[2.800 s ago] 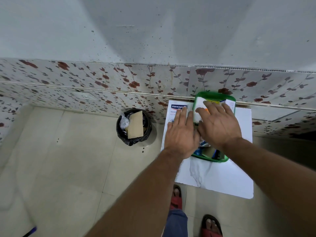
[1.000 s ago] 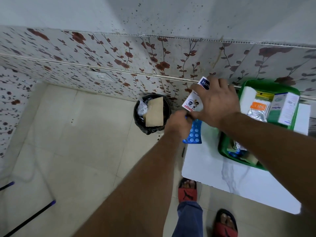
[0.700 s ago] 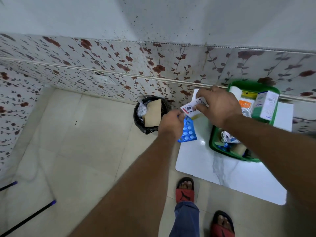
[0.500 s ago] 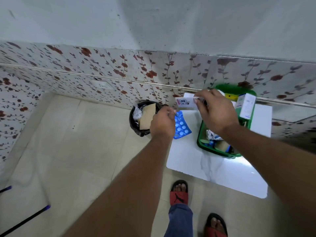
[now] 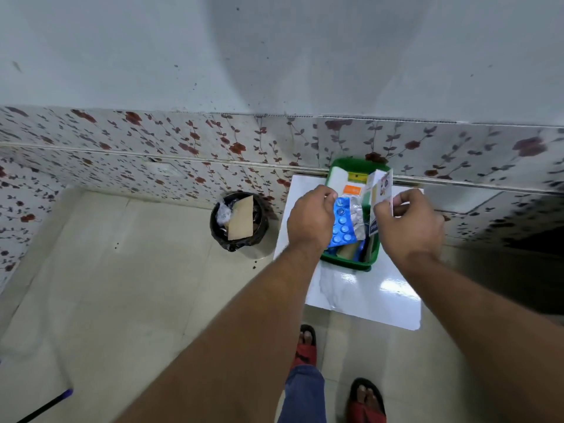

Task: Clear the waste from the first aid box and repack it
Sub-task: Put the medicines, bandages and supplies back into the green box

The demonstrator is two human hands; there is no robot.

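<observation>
the pale tiled floor [image 5: 122, 285] runs up to a wall whose lower band is covered in white tiles with red flowers [image 5: 183, 148]. against that wall sits a glossy white marble-look worktop [image 5: 381, 288], low enough that the person's red sandals [image 5: 305, 346] show just beside its near edge. to the left of the worktop, on the floor and close to the wall, stands a round black bin lined with a black bag [image 5: 238, 221]; a tan piece of cardboard [image 5: 241, 218] and some crumpled clear plastic poke out of it.

on the worktop, pushed back toward the wall, is the green plastic first aid box [image 5: 348, 264], open-topped and full of packets and small cartons, one with an orange label [image 5: 352, 189].

both hands hover over the box. the left hand [image 5: 311, 218] is curled closed, pinching a blue blister strip of round pills [image 5: 341, 222] at its upper edge, so the strip hangs over the box's left side next to a silver foil strip [image 5: 357, 215]. the right hand [image 5: 409, 224] is clenched too, thumb and fingers gripping a small white carton with blue printing [image 5: 380, 196], held upright over the right side of the box.
</observation>
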